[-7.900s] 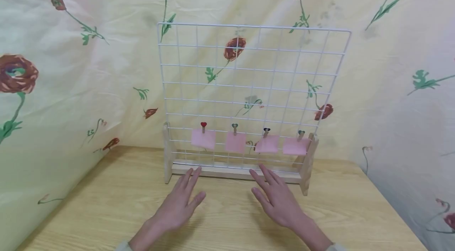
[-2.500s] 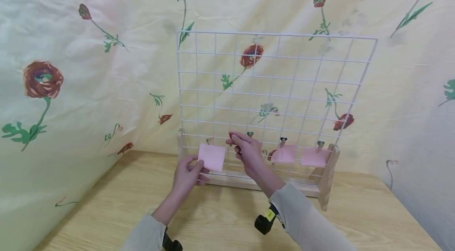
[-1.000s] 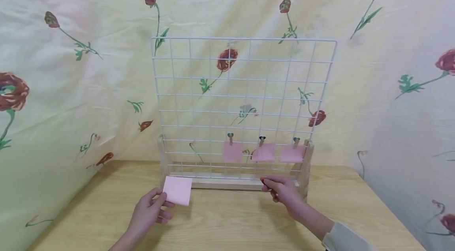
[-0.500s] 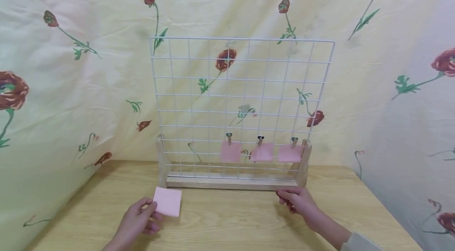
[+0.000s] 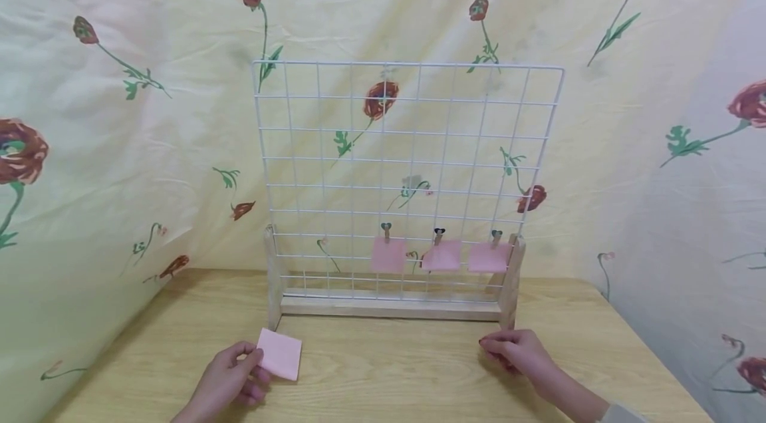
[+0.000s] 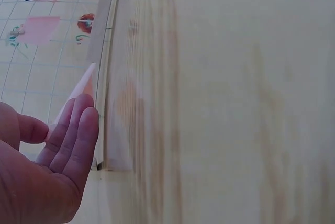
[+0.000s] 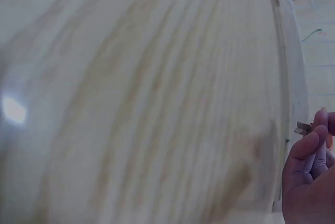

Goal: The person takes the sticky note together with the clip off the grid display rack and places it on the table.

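My left hand (image 5: 229, 373) pinches a square pink paper note (image 5: 280, 354) by its left edge, low over the table in front of the stand's left foot. In the left wrist view the pink note (image 6: 78, 90) shows nearly edge-on beyond the fingers. Near the stand's right foot, my right hand (image 5: 522, 358) pinches a small clothespin with a red end (image 5: 482, 342). The clothespin's tip (image 7: 302, 128) sticks out past the fingertips in the right wrist view; the rest is hidden by the fingers.
A white wire grid (image 5: 413, 143) stands upright in a wooden base (image 5: 389, 308) on the wooden table (image 5: 383, 370). Low on its right half hang three pink notes (image 5: 389, 255), each under a small heart-topped clothespin (image 5: 386, 232). Flowered cloth (image 5: 149, 157) surrounds the table.
The leftmost note and its red clothespin have come off the grid, note in my left hand, clothespin in my right. Lately both hands have lowered toward the table and drawn apart.
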The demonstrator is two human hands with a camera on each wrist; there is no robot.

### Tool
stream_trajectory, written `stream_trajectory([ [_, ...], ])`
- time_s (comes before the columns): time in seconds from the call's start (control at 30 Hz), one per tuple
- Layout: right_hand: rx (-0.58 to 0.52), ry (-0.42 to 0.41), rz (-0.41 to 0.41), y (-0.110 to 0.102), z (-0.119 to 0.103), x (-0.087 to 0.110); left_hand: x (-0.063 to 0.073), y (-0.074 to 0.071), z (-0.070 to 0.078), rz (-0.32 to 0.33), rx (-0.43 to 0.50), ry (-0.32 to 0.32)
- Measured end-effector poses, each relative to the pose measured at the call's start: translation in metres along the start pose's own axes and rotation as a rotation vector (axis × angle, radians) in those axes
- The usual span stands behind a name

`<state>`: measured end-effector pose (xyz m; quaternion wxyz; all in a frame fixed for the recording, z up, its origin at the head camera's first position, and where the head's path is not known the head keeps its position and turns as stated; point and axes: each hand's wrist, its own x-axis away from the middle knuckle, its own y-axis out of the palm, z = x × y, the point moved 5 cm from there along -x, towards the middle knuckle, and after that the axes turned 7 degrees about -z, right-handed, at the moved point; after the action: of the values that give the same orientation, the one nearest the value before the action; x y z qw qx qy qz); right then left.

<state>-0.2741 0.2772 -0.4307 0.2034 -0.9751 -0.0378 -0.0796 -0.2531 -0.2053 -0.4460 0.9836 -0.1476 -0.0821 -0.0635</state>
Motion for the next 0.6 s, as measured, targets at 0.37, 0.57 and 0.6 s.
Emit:
stream_trajectory([
  [0.37,0.078,-0.009,0.011,-0.006,0.018,0.001,-0.002,-0.001,-0.005,0.042,-0.076,-0.087],
  [0.57,0.102,0.021,0.056,-0.006,0.02,0.001,-0.001,-0.004,-0.009,0.036,-0.119,-0.127],
  [0.6,0.104,0.023,0.062,-0.006,0.02,0.001,-0.001,-0.004,-0.009,0.034,-0.131,-0.138],
])
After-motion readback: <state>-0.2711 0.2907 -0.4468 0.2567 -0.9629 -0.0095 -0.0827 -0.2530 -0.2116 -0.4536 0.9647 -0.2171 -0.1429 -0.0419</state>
